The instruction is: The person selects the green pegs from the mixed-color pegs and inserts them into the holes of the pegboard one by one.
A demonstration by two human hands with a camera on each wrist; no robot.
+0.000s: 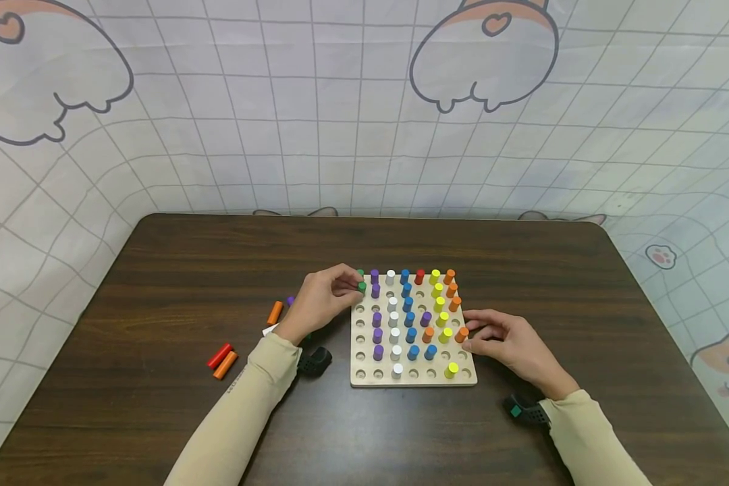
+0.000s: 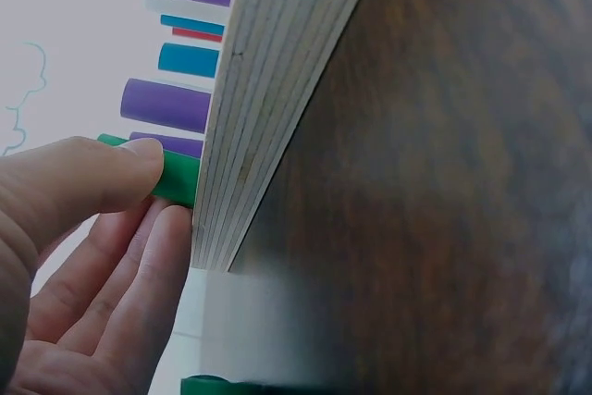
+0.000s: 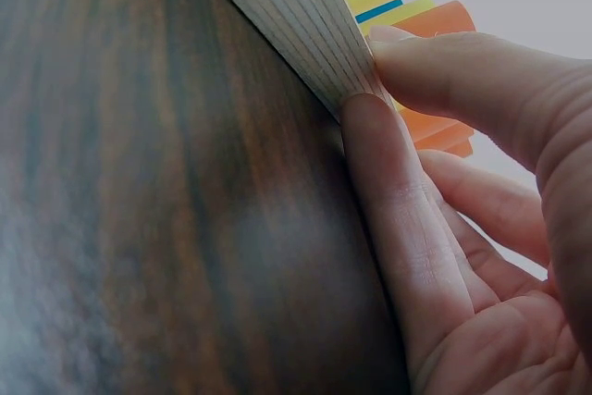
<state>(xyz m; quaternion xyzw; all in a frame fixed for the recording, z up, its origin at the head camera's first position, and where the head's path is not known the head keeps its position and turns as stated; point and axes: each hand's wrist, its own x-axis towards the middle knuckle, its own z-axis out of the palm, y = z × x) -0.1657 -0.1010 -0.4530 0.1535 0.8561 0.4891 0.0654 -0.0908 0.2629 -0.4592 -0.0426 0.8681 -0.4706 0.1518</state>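
Fingers (image 2: 165,252) of the left hand (image 1: 322,300) pinched a green peg (image 2: 181,180); the right hand (image 1: 513,341) gripped the pegboard (image 1: 413,382) by its right edge.

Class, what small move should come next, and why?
Probably a light downward press on the pinched green peg: the left hand has it upright at the pegboard's left edge, while the right hand touches the opposite edge, which may steady it.
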